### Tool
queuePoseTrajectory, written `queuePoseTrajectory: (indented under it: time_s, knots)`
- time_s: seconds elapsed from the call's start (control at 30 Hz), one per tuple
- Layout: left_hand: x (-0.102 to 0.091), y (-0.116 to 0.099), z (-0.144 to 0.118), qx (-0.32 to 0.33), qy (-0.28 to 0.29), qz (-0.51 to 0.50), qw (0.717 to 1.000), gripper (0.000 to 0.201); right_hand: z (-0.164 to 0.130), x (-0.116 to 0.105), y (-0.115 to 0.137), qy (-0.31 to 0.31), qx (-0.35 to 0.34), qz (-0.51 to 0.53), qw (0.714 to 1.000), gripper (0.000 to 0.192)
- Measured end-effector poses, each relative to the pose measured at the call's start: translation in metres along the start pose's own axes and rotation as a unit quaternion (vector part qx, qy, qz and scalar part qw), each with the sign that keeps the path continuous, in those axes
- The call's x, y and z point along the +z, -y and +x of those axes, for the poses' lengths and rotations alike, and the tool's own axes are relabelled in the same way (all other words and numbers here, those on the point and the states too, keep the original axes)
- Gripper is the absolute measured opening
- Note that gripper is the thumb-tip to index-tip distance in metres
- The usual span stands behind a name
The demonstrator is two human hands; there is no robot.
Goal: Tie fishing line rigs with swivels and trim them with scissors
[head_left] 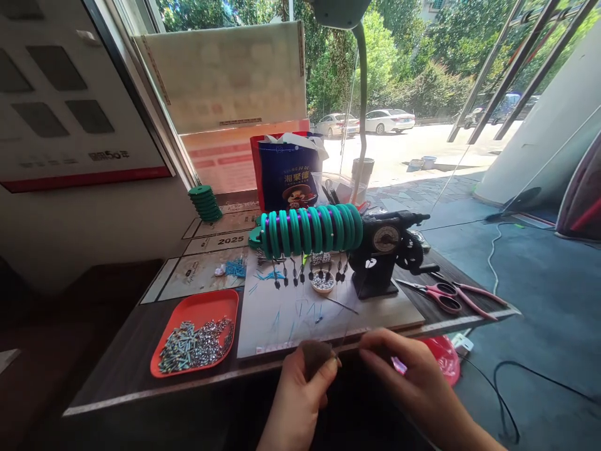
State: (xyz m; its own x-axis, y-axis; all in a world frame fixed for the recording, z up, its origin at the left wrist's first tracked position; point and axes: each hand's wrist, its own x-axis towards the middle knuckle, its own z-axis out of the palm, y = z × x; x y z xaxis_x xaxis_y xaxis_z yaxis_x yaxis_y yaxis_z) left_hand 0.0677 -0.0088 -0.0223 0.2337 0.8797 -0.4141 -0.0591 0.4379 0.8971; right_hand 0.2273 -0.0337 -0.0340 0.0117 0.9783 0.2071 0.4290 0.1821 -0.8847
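Observation:
My left hand (304, 385) is closed in a pinch in front of the table's near edge, thumb against fingertips. A dark brown patch shows at its fingers; I cannot make out what it is. My right hand (410, 379) is just to the right, thumb and index finger pressed together; anything between them is too small to see. A faint thin line runs up near the fingertips. Beyond both hands, a black hand-crank winder (378, 254) carries a row of green ringed spools (312, 230). Several small dark weights (303, 275) hang below the spools.
A red tray (230, 304) holds small metal pieces at left. A small dish of beads (323, 282) and a thin metal tool (342, 305) lie on the pale board (300, 344). Pink-handled scissors (441, 297) and pliers (479, 300) lie right. A lamp arm (362, 94) rises behind.

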Motion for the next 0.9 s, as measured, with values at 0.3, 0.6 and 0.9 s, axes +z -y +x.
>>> queuePoseTrajectory:
  time_s: [0.3, 0.6, 0.9]
  knots:
    - [-0.003, 0.0, 0.005, -0.056, 0.075, 0.005, 0.996, 0.027, 0.003, 0.007, -0.011, 0.08, 0.125, 0.166, 0.975, 0.025]
    - [0.004, 0.006, 0.004, -0.071, 0.095, -0.165, 0.979, 0.029, -0.012, 0.031, -0.001, 0.104, 0.126, 0.185, 0.969, 0.02]
    - [0.008, 0.007, 0.002, 0.01, 0.05, -0.123, 0.991, 0.02, -0.03, 0.039, -0.021, 0.01, 0.097, 0.16, 0.982, 0.031]
